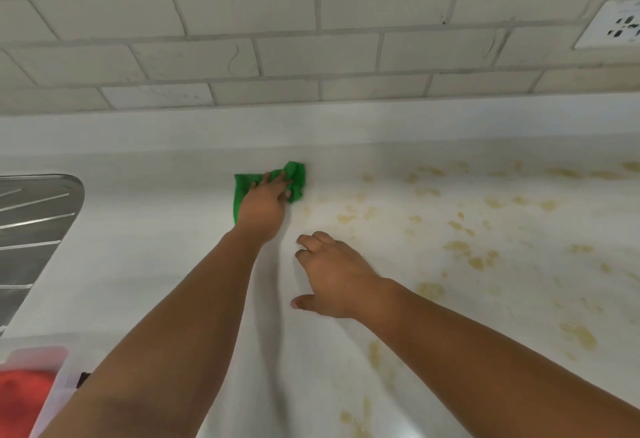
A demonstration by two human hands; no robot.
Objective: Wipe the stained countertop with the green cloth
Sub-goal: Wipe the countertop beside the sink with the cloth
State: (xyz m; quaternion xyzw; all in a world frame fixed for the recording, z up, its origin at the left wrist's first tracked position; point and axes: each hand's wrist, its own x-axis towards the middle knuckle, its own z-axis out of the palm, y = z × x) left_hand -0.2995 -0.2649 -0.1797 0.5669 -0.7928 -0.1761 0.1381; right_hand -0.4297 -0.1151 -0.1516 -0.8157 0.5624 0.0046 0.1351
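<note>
A crumpled green cloth [296, 177] lies on the white countertop [149, 264] near the back wall. My left hand [265, 204] presses flat on the cloth with straight fingers and covers its middle. My right hand [334, 276] rests on the bare counter nearer to me, fingers spread and slightly bent, holding nothing. Yellow-brown stains [460, 247] are scattered over the counter to the right of both hands. The counter left of the cloth looks white and unstained.
A steel sink drainboard [31, 226] sits at the left edge. A clear plastic container [52, 368] with something red [24, 399] in it is at the bottom left. A white tiled wall [277, 39] backs the counter, with a wall socket [613, 25] at top right.
</note>
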